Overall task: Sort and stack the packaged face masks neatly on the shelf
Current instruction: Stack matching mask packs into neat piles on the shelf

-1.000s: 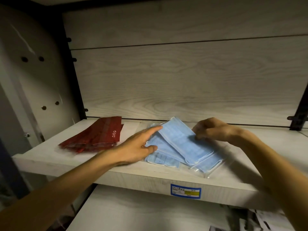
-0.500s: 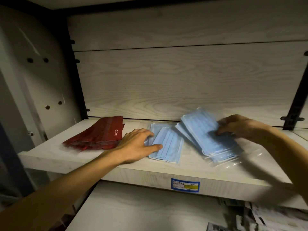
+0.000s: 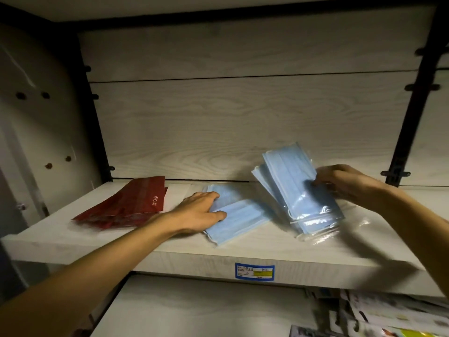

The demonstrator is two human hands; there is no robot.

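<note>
Two blue mask stacks, one red.

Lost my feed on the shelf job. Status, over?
Left hand flat on loose blue masks. Right hand grips bagged blue masks, tilted up. Red packs lie left, apart. Nothing in the way.
</note>
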